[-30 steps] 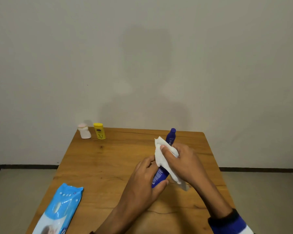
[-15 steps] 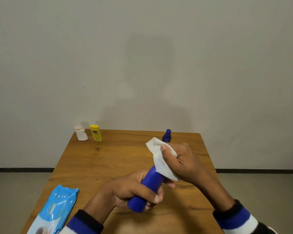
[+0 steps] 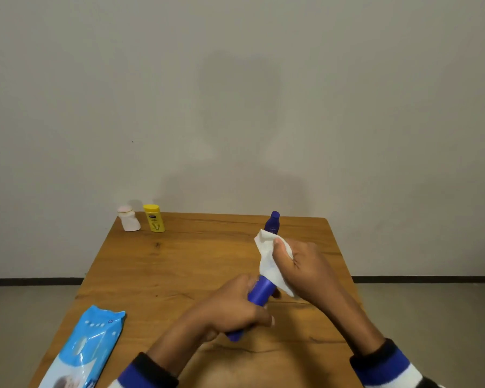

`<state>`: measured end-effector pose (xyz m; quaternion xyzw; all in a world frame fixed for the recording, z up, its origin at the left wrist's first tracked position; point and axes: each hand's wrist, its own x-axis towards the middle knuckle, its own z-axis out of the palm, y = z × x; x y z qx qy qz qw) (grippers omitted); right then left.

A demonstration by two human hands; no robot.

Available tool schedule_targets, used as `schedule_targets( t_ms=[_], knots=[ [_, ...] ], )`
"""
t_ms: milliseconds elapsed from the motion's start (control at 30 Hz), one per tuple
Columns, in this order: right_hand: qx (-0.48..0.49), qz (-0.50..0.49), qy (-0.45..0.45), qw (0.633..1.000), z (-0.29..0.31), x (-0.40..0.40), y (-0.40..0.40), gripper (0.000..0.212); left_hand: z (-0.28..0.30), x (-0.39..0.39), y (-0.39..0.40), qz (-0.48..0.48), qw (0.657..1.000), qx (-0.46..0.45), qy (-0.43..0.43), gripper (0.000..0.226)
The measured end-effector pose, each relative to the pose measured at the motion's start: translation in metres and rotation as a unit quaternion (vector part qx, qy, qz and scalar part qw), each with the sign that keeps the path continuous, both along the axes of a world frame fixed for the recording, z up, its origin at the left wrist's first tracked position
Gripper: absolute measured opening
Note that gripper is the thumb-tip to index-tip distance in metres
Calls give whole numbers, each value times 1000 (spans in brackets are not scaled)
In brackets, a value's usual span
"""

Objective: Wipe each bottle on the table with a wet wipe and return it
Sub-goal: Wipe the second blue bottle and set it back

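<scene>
My left hand [image 3: 235,309] is gripping the big blue bottle [image 3: 259,292], with the fingers curled tight around its lower half. The bottle is tilting up and away from me, over the wooden table [image 3: 179,270], and I am seeing its blue bottom end sticking out under my fist. My right hand [image 3: 303,264] is gripping the white wet wipe [image 3: 266,264], and the wipe is wrapping around the top part of that bottle. My thumb is pressing on the wipe. I cannot tell what the bottle's top looks like, because the wipe and my hand are hiding it.

A small dark blue bottle [image 3: 273,223] is standing upright near the far edge of the table, just behind my right hand. At the far left corner, a yellow bottle [image 3: 154,218] and a little pale pink bottle [image 3: 128,218] are standing side by side, close to each other and well apart from my hands. A light blue pack of wipes [image 3: 81,351] is lying flat at the near left edge of the table. I am seeing blue, black and white sleeves on both wrists.
</scene>
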<state>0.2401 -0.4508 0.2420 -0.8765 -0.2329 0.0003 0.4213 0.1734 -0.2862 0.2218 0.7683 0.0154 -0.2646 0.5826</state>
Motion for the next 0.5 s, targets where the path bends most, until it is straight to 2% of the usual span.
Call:
schedule_targets(
  t_ms=[33,67,100,133,167,200,233,267,300,333,367,400,500],
  knots=[
    [33,39,-12,999,3,-2,-2,30,7,-1,5,-60,983,-154,84,38],
    [73,78,-30,994,6,-5,-4,28,12,-3,9,-108,945,-274,144,40],
    [112,109,-49,986,8,-7,-4,25,16,-5,12,-150,906,-353,178,42],
    [143,127,-63,979,10,-8,-2,23,20,-5,15,-182,886,-384,184,44],
    [156,128,-69,977,11,-9,-1,23,22,-4,15,-198,896,-361,170,44],
    [147,112,-62,981,13,-9,0,23,23,-4,14,-188,938,-265,121,42],
    [116,84,-45,989,14,-8,-1,24,22,-2,13,-148,984,-96,38,39],
    [64,57,-22,996,14,-5,-2,28,21,-1,11,-97,988,105,-56,35],
    [10,38,-1,999,14,-3,-5,32,21,0,8,-52,954,261,-140,34],
    [-21,19,7,1000,13,0,-8,35,20,-1,4,-15,920,335,-202,34],
    [-21,-6,-5,1000,15,3,-9,37,17,-1,-1,13,912,338,-233,35],
    [-2,-39,-29,999,18,6,-11,39,13,-1,-6,30,918,311,-243,37],
    [118,-193,-88,970,33,17,-22,38,10,1,-10,43,932,263,-246,41]
  ],
)
